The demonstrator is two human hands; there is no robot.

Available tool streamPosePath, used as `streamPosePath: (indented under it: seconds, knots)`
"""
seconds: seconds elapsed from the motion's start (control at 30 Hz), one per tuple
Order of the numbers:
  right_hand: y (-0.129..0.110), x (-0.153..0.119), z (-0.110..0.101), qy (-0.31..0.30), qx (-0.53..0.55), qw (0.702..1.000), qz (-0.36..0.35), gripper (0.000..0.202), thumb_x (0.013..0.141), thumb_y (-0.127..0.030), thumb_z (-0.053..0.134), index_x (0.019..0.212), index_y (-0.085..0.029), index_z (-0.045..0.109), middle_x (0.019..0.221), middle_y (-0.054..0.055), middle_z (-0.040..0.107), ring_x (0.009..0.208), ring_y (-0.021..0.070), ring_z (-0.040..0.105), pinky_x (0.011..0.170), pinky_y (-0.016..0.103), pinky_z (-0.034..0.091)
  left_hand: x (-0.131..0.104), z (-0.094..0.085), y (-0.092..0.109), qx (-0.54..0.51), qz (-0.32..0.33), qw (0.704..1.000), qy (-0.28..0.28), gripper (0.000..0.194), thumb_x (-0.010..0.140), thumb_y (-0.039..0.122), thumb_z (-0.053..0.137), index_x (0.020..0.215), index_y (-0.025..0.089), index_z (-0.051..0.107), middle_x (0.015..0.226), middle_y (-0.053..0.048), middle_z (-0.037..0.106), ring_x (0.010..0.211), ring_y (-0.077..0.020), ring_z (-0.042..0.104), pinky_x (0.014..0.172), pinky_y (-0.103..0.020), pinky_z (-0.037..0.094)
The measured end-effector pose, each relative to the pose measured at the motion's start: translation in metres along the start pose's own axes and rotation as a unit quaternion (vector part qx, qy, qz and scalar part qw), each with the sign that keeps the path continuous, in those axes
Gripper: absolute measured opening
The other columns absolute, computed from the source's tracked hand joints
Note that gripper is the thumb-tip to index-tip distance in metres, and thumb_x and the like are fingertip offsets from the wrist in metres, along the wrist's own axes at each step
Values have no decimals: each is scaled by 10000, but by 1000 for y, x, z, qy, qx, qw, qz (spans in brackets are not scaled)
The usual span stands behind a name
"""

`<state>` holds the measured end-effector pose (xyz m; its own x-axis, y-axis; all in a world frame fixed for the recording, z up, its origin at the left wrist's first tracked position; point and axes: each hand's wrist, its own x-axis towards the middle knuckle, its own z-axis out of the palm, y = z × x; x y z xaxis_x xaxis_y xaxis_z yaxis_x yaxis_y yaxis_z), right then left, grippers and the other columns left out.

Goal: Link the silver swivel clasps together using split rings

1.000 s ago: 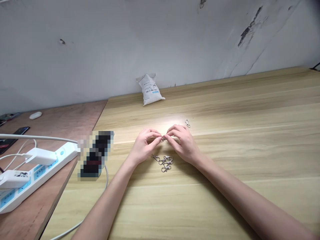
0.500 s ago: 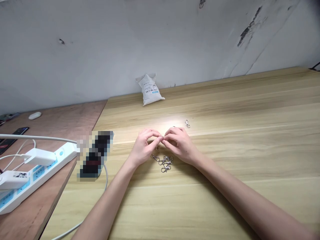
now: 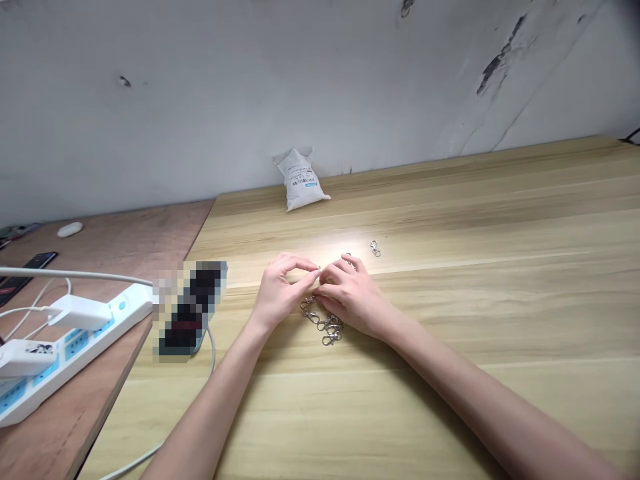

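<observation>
My left hand is closed in a pinch, thumb against forefinger, with a small shiny metal piece showing at the tips; its kind is too small to make out. Right beside it, my right hand is curled with the fingers bent, low over the table. What its fingertips hold, if anything, is hidden. Several silver lobster clasps with rings lie in a loose pile just below the hands, partly covered by my right hand. Another lobster clasp lies apart, beyond my right hand.
A white plastic packet with a printed label stands near the wall. To the left are a pixelated dark device with a cable and a white power strip with chargers. A phone and white case lie on the brown table.
My left hand has drawn slightly left with the small metal piece. My right hand's fingers have moved left and down, toward the pile of clasps.
</observation>
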<state>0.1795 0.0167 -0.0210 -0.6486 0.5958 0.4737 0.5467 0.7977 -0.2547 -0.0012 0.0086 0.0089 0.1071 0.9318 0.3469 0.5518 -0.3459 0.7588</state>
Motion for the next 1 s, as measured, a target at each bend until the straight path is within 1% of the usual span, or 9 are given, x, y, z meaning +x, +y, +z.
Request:
streamPosePath:
  seconds: [0.07,0.17,0.23,0.4,0.57,0.67,0.8,0.93,1.0]
  knots:
    - [1,0,-1,4,-5,1000,-6,166,933,-235,555,897,-259,716,927,42,644,946,194,541,1065,458,272,-1,1,0,3,-11,1000,11,37,791,271,726,792,235,732,889,-21,723,952,-207,635,947,-388,453]
    - [-3,1,-1,13,-12,1000,-14,165,942,-288,549,934,-244,707,996,54,649,951,196,534,1069,447,278,-1,2,0,6,-31,999,28,45,788,270,725,797,226,730,894,-25,718,934,-206,640,936,-384,452]
    - [-6,1,0,11,-23,999,-27,166,943,-288,549,905,-235,702,1017,54,650,941,195,529,1062,440,288,-1,2,0,5,-38,999,36,57,790,277,721,796,221,727,888,-25,714,922,-204,642,926,-378,454]
    - [-7,3,-2,-9,-57,996,-61,233,924,-194,550,727,-219,671,839,38,627,825,178,502,988,394,347,-1,2,2,7,-43,998,46,73,801,284,711,809,211,713,885,-20,706,902,-196,648,877,-348,476]
    - [-5,5,-6,-9,-106,992,-71,291,905,-132,505,655,-204,636,681,25,602,747,180,497,1035,408,314,-1,2,3,3,-32,999,26,110,845,256,662,929,232,729,940,-24,716,957,-190,643,882,-335,489]
    - [-5,6,-5,-4,-110,992,-65,291,882,-113,497,638,-205,625,644,23,612,723,183,507,1054,408,300,-1,1,3,1,-31,999,22,103,839,265,671,909,232,739,937,-29,722,953,-196,647,886,-344,497]
    - [-1,6,-4,3,-112,992,-53,293,843,-89,497,598,-209,602,581,11,605,668,180,499,1013,395,332,-1,2,3,-13,-45,999,1,111,821,295,691,888,221,739,921,-35,734,921,-207,668,852,-350,517]
    - [5,5,-2,27,-118,992,-43,270,839,-97,492,616,-200,605,609,9,622,652,168,512,978,377,353,-1,4,2,-25,-55,997,-45,106,824,292,683,872,211,732,903,-35,741,878,-204,681,837,-352,522]
    - [6,5,-1,38,-115,992,-38,266,860,-105,480,650,-194,616,644,15,639,660,167,524,963,372,358,-1,4,2,-16,-50,997,-57,97,830,280,673,871,214,730,929,-41,738,913,-209,674,859,-362,518]
